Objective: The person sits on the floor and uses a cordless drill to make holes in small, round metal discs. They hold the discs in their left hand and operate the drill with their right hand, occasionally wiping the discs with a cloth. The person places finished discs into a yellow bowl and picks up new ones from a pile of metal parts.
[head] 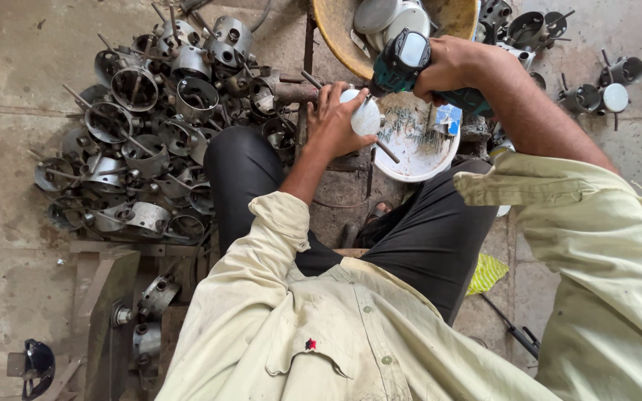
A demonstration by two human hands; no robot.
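Observation:
My left hand (pixel 334 119) grips a round metal cup-shaped part (pixel 363 116) with a thin rod sticking out toward the lower right. My right hand (pixel 451 67) holds a teal and black power drill (pixel 403 61), its nose pointed down at the part. Both hands work above a white bowl (pixel 414 148) that holds small screws and a blue-white packet. My knees in dark trousers sit on either side below.
A big heap of similar metal cup parts with rods (pixel 150 126) lies at the left. A yellow basin (pixel 343 33) with finished parts stands at the top. More parts (pixel 596 93) lie at the upper right. A yellow cloth (pixel 487 272) and a metal frame (pixel 105 297) lie on the concrete floor.

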